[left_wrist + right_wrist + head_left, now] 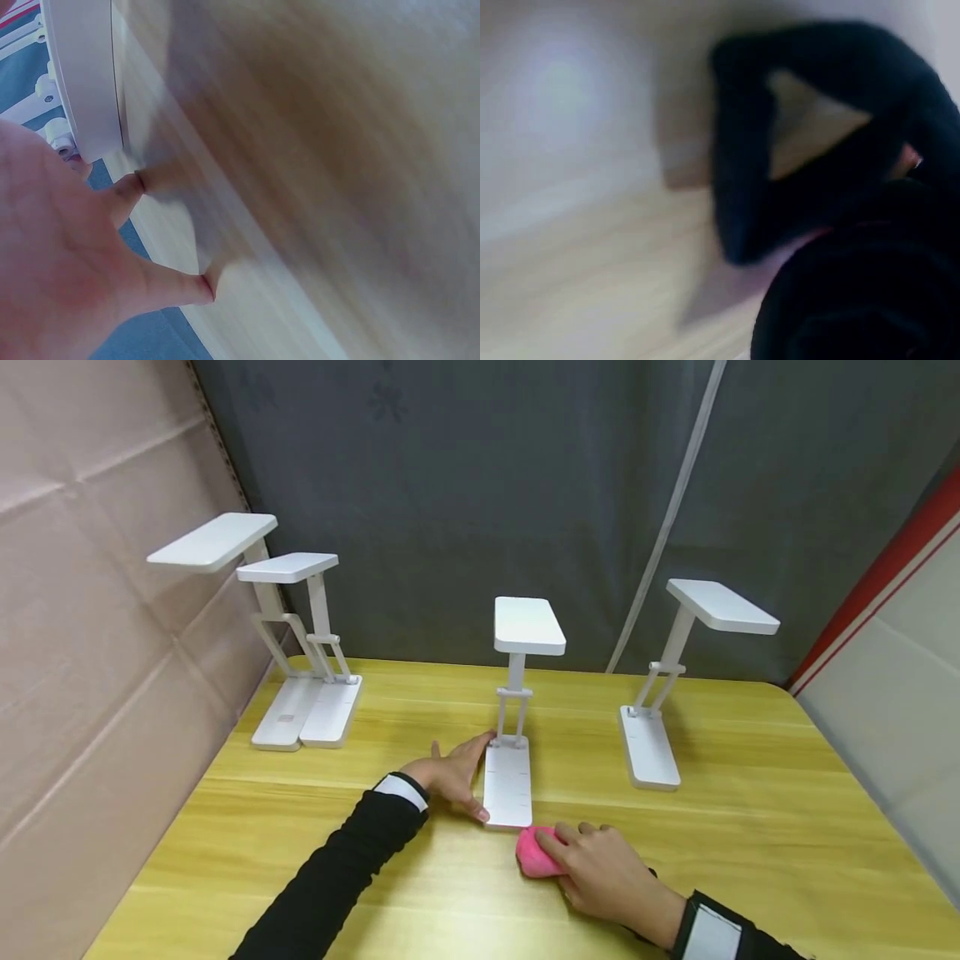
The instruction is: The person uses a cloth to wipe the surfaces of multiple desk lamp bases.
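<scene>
The left hand (450,774) braces the middle desk lamp (510,772) base with straight fingers, while the right hand (600,872) grips a pink cloth (536,853) just beside it. Wiping goes best with the base pinned flat on the table (750,827) — light, even strokes, away from the hinged neck.

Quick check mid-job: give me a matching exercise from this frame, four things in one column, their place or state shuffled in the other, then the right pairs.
Things:
1. left hand
2. right hand
3. pair of lamps
4. right lamp

Places or states:
A. stands alone right of the middle lamp
B. holds the pink cloth
C. side by side at the table's far left
D. rests against the middle lamp's base

Pairs: 1-D, 2-B, 3-C, 4-A
</scene>
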The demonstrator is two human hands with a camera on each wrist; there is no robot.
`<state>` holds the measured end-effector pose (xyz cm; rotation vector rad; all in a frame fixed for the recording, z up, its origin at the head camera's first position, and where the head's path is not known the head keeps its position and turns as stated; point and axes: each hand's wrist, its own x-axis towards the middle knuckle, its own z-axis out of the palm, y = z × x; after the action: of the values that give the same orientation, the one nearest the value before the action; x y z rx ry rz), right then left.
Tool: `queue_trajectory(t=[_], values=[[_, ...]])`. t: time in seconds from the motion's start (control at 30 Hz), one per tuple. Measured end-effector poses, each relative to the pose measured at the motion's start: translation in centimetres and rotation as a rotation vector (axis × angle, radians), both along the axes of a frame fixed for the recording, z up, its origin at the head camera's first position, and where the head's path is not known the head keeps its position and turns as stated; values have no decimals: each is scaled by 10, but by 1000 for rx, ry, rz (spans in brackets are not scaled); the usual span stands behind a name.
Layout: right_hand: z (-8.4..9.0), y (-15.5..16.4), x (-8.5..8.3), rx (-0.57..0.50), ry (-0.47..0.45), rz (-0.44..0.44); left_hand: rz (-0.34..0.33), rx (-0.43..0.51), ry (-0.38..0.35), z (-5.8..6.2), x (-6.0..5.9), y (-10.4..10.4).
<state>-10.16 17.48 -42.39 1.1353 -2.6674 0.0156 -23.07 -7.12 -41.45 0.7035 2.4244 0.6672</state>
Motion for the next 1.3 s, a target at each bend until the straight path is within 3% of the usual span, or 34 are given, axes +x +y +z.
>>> queue_trajectory(t=[0.23, 0.37, 0.57, 1.0, 1.3], values=[[0, 29, 0, -163, 15, -34, -26, -14, 33, -4, 1, -2], [4, 39, -3, -241, 61, -49, -45, -42, 60, 1, -5, 5], [6, 47, -3, -253, 74, -67, -54, -88, 84, 4, -22, 26], [-6, 44, -2, -292, 129, -23, -74, -140, 142, 2, -52, 74], [-4, 40, -1, -291, 92, -28, -74, -174, 151, 6, -62, 100]])
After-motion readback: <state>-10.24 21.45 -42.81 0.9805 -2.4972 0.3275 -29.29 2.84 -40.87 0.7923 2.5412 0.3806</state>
